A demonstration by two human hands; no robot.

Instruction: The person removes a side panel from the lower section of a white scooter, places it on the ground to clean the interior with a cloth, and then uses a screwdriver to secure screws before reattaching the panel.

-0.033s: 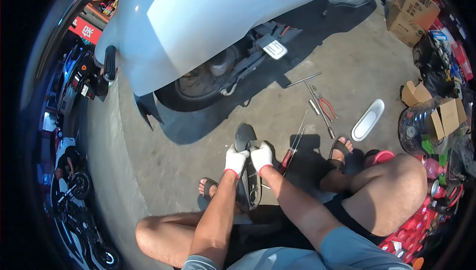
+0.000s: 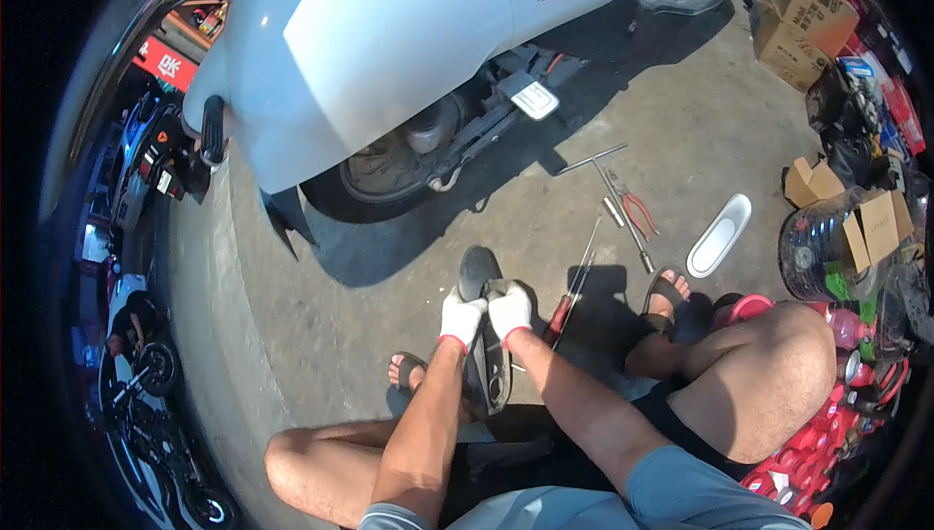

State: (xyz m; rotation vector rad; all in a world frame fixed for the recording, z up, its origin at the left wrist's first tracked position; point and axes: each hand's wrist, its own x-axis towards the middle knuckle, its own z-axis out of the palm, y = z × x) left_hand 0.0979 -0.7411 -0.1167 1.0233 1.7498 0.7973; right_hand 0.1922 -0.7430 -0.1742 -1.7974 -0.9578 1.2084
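Observation:
Between my knees I hold a long dark grey plastic part with a rounded far end [image 2: 478, 265]; its near end, with an opening in it, points toward my lap. My left hand [image 2: 462, 315], in a white glove with a red cuff, is closed on its left side. On the other side my gloved right hand [image 2: 509, 307] grips it too, knuckles up and close to the left. Both sets of fingertips are partly hidden. Just right of my right hand, red-handled screwdrivers [image 2: 561, 314] lie on the concrete.
A pale scooter [image 2: 389, 43] stands ahead, its rear wheel [image 2: 329, 201] low at left. Pliers [image 2: 639, 216], a T-handle wrench [image 2: 596, 158] and a white oval cover [image 2: 718, 238] lie on the floor. Cardboard boxes [image 2: 803, 29] and red bottles line the right side; motorbikes [image 2: 156, 365] stand left.

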